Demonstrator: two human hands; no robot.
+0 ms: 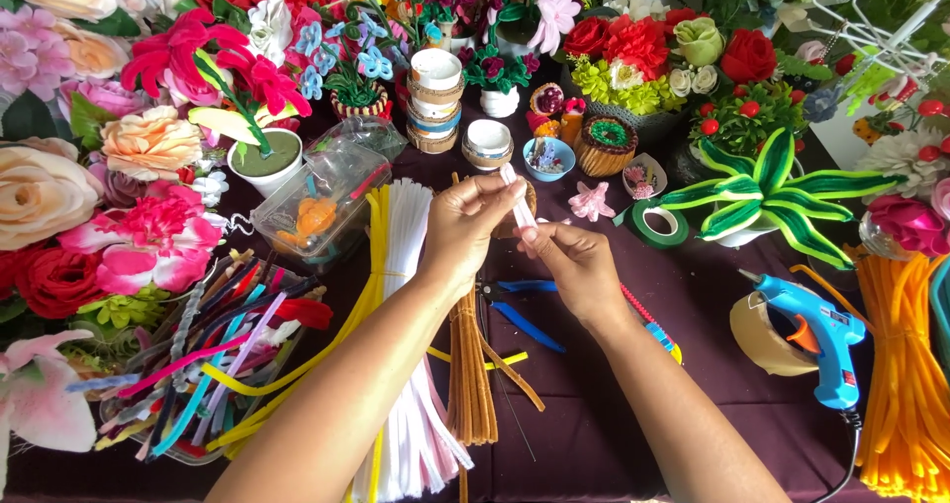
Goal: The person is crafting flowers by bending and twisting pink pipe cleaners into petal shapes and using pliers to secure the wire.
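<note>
My left hand [467, 221] and my right hand [572, 263] meet above the middle of the dark table [633, 394]. Both pinch one folded white pipe cleaner [515, 194], which stands tilted between the fingertips. The left fingers grip its upper part, the right fingers its lower end. Under the hands lie a brown bundle of pipe cleaners [472, 365], a white bundle [408, 266] and blue-handled pliers [520, 310].
A blue glue gun [816, 330] and a tape roll [767, 340] lie at right beside orange pipe cleaners [905, 384]. Green tape [658, 223], small pots and artificial flowers [148, 142] ring the back and left. A clear tray of mixed pipe cleaners [213, 365] sits at left.
</note>
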